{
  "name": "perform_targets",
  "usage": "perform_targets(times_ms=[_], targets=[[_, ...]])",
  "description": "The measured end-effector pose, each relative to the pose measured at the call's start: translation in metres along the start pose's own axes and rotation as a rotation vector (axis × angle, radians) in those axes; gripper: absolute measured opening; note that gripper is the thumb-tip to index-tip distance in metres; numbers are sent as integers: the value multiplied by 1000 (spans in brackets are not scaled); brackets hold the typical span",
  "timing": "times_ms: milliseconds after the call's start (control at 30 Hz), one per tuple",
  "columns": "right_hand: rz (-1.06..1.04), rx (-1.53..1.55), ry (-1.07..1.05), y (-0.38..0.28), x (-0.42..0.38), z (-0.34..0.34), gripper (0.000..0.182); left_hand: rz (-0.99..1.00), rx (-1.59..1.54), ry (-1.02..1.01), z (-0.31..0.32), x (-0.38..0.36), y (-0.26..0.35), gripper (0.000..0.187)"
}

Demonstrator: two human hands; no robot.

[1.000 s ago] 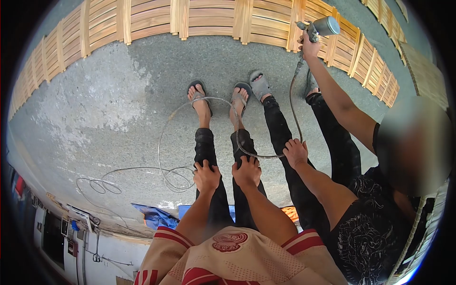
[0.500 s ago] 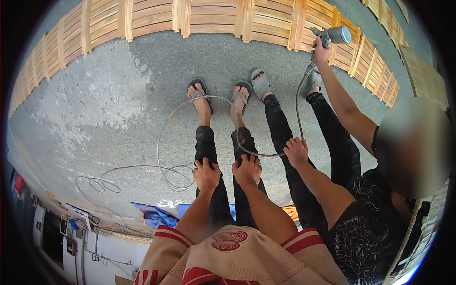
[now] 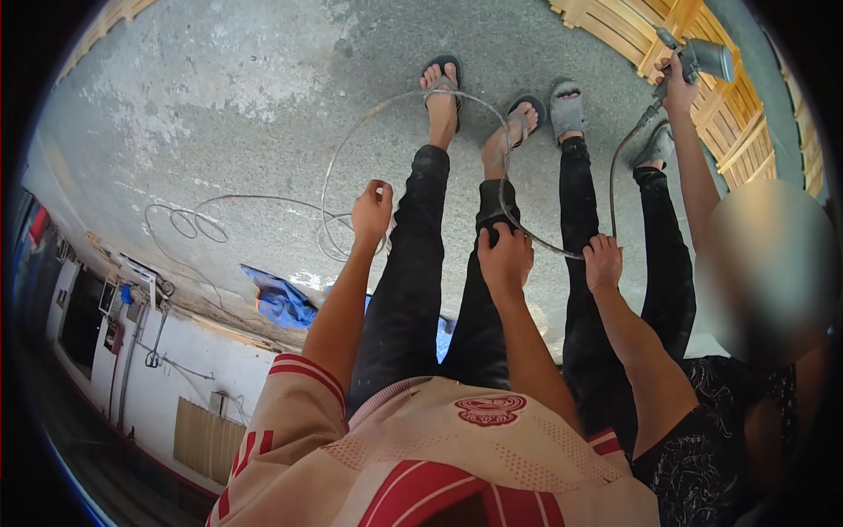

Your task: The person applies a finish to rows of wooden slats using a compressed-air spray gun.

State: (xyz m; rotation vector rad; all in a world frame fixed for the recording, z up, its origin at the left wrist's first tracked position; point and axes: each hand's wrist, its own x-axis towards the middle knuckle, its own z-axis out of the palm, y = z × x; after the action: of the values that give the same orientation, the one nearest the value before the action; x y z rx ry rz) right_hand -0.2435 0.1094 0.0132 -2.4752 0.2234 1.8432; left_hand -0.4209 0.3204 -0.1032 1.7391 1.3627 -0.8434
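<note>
Left hand [image 3: 373, 211]: raised just outside the left leg [image 3: 413, 228], off the knee, fingers curled loosely inward. No object visible in it; can't tell if fully closed. The hose [image 3: 612, 189] loops near it; contact can't be judged.

Right hand [image 3: 507, 259]: on the right knee [image 3: 499, 211], palm down, fingers parted and bent over the black trouser cloth. Open, gripping no tool. Hose runs close by its fingertips; can't tell if touching.

Spray gun [image 3: 689, 63]: upper right, in a co-worker's raised hand [image 3: 679, 92], fingers wrapped round the grip. Metal cup [image 3: 713, 60] tilted out to the right. Slatted wooden panels [image 3: 733, 97] lie behind and below it. Well apart from both of the wearer's hands.

Co-worker's other hand [image 3: 603, 261]: on own dark-trousered leg [image 3: 581, 307], hose meeting it at the fingers; whether pinched is unclear.

Hose path: from gun down to that hand, then left in a wide arc across the wearer's right shin and over the left foot [image 3: 443, 83], small coils further left on the grey floor [image 3: 246, 158].

Footwear: wearer in dark thong sandals, co-worker in grey slides [image 3: 567, 110]. Blue sheet [image 3: 283, 300] by the white wall [image 3: 215, 360], lower left.
</note>
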Motion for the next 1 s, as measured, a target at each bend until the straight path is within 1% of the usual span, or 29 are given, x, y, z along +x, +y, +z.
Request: perform_targets(times_ms=[33,67,100,133,167,200,267,300,367,400,467,533,600,667,733,800,867,900,933,1000], targets=[[-135,78,48,11,19,17,60,53,-4,0,16,26,-19,43],[-260,151,82,9,23,20,61,93,-6,-11,26,40,-23,45],[-326,184,209,-2,34,30,47,-35,-110,-111,42,60,-23,52],[-159,321,79,-9,66,48,54,-93,-103,-139,55,74,-12,68],[10,454,-55,-16,104,71,61,-134,-53,-129,74,87,-7,91],[188,590,-190,-21,129,98,69,-189,-14,-220,84,86,0,97],[483,1220,-451,-34,165,144,75,-271,41,-377,96,99,23,109],[577,1414,-543,-41,169,156,73,-237,23,-406,95,95,15,119],[561,1483,-573,-38,154,169,69,-308,-97,-445,84,71,-2,122],[516,1464,-562,-33,143,166,67,-325,-151,-470,78,62,-4,123],[421,1389,-525,-26,120,157,63,-303,-36,-364,77,40,-3,113],[300,1260,-462,-28,99,146,60,-290,-52,-401,80,38,-15,112],[145,1068,-372,-36,81,130,56,-383,-52,-405,61,25,4,111],[-13,818,-240,-39,55,94,52,-346,-147,-464,43,8,3,101],[-141,646,-79,-30,16,54,48,-54,-232,-368,24,-21,-31,79],[-233,593,131,10,-31,40,45,168,-219,-259,-29,-81,-29,52],[-330,598,388,58,-62,50,45,327,-139,-38,-73,-158,-41,32],[-339,562,509,73,-99,35,43,366,-99,13,-96,-197,-51,26],[-337,523,622,94,-139,24,42,320,-98,-9,-117,-236,-63,25],[-356,513,697,147,-187,29,41,280,-79,-61,-154,-306,-86,22]])
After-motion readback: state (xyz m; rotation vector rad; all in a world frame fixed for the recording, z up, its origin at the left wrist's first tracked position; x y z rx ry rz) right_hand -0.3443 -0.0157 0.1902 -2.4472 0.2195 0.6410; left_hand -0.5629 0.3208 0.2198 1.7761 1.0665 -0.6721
